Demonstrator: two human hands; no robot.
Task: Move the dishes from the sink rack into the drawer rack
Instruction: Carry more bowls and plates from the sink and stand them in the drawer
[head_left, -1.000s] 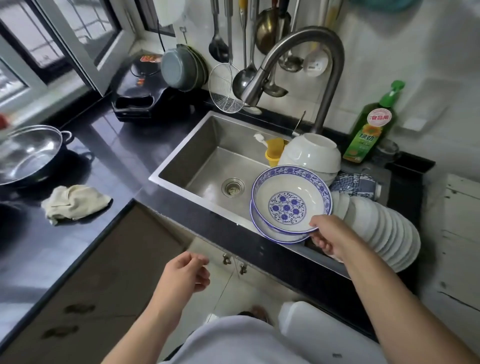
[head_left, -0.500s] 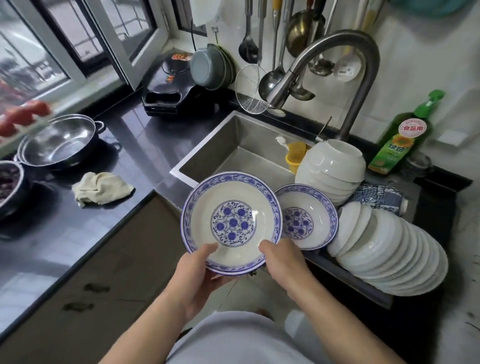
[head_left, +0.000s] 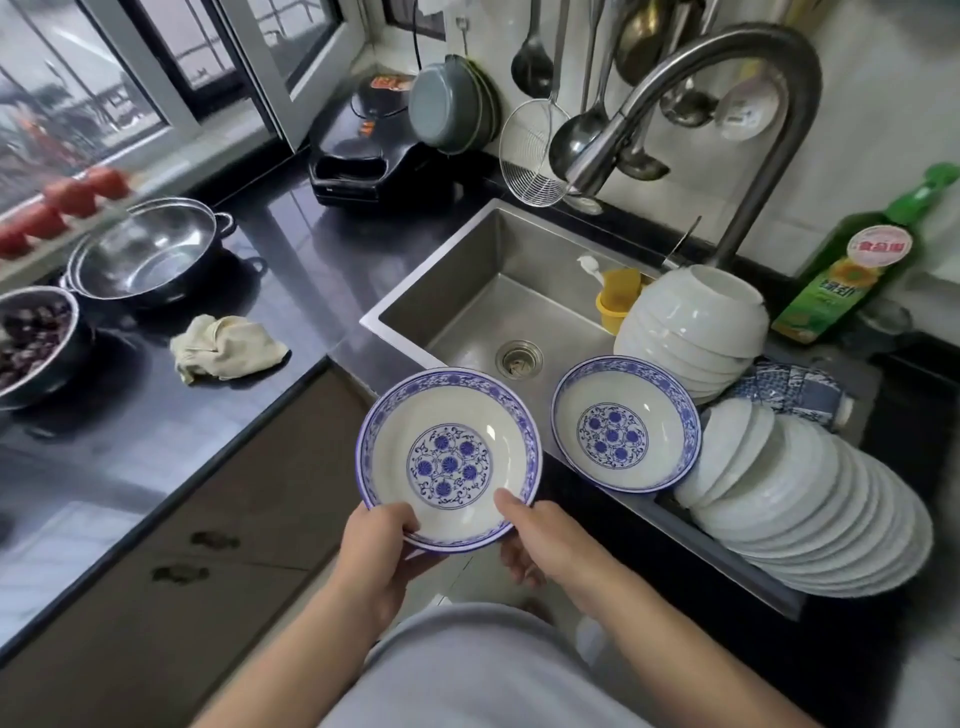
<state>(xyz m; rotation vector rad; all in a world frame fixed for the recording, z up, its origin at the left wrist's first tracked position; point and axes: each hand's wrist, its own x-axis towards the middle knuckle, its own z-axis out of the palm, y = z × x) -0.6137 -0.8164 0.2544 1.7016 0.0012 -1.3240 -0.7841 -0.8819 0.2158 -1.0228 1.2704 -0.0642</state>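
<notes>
Left hand (head_left: 382, 545) and right hand (head_left: 540, 535) both pinch the blue-patterned plate's (head_left: 449, 460) near rim (thumbs on top), before the sink's (head_left: 415, 317) front edge.

Bowl (head_left: 449, 460) held between both hands (head_left: 382, 551), second bowl (head_left: 626, 423) just right of it at the sink (head_left: 467, 306) edge, plate row (head_left: 810, 509) farther right, cloth (head_left: 226, 348) on the bench (head_left: 156, 415) left of the hands.
</notes>
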